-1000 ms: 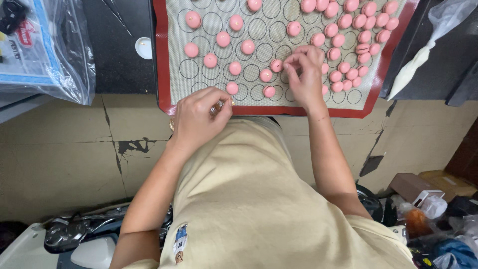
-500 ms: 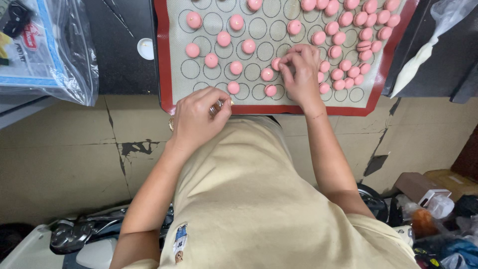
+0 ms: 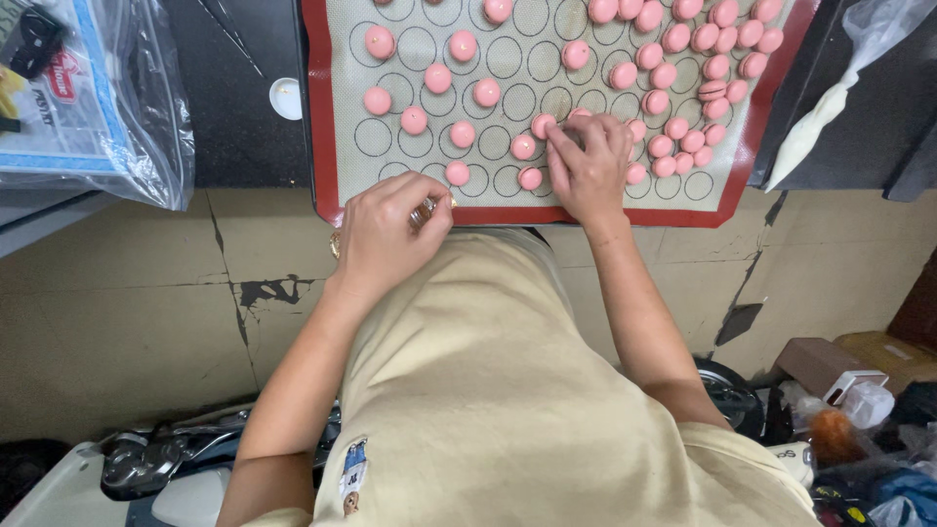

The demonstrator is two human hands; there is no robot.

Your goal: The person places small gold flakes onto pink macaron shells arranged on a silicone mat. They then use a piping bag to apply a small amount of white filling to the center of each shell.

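Pink macaron shells [image 3: 683, 68] sit on the red-edged baking mat [image 3: 322, 146]. My right hand [image 3: 586, 166] presses curled fingers among them; my left hand [image 3: 386, 234] is loosely closed at the mat's edge, possibly gripping something small.

Bagged blue-white package [image 3: 73, 93], upper left.

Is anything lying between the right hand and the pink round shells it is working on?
Nothing visible does: the right hand already rests on the red-edged baking mat, its fingertips touching a pink round shell. The left hand sits at the mat's near edge.
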